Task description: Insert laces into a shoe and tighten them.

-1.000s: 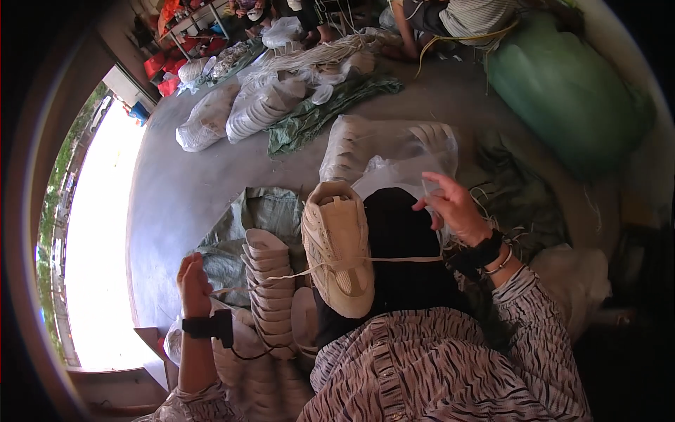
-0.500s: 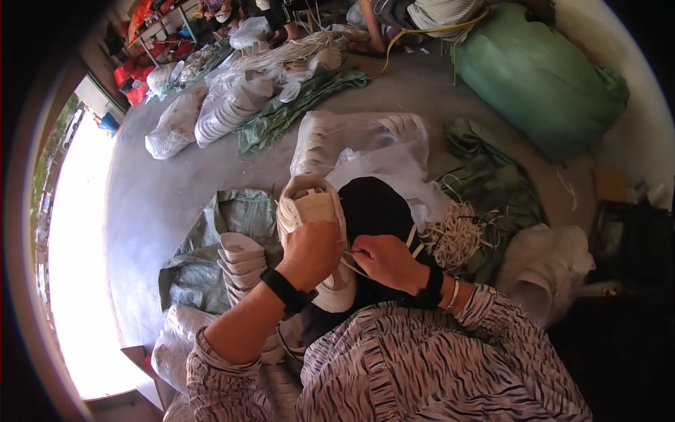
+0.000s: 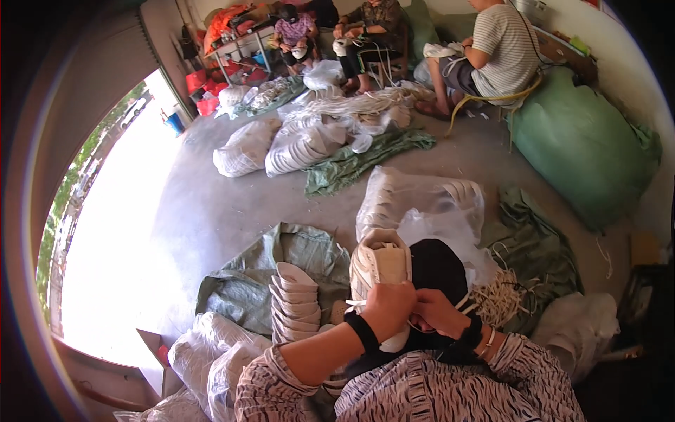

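Observation:
A cream sneaker [image 3: 380,261] stands on my dark-clad lap, its heel opening pointing away from me. My left hand [image 3: 389,307] is closed over the sneaker's lacing area and grips it. Close against it, my right hand [image 3: 439,311] is pinched shut at the sneaker's right side, on a pale shoelace [image 3: 463,301] that shows beside it. The fingertips of both hands are partly hidden where they meet. A short white lace end [image 3: 356,303] sticks out at the sneaker's left side.
Stacked shoe uppers [image 3: 294,306] stand on a green woven sheet [image 3: 239,274] to my left. A loose laces bundle [image 3: 500,295] lies at right. Ahead is a clear plastic bag [image 3: 422,200] of shoes. Three co-workers sit farther off, near a big green sack [image 3: 580,148].
The view has tilted up, showing more of the room and the co-workers. My right hand has come in against my left hand, where a taut lace showed between them before.

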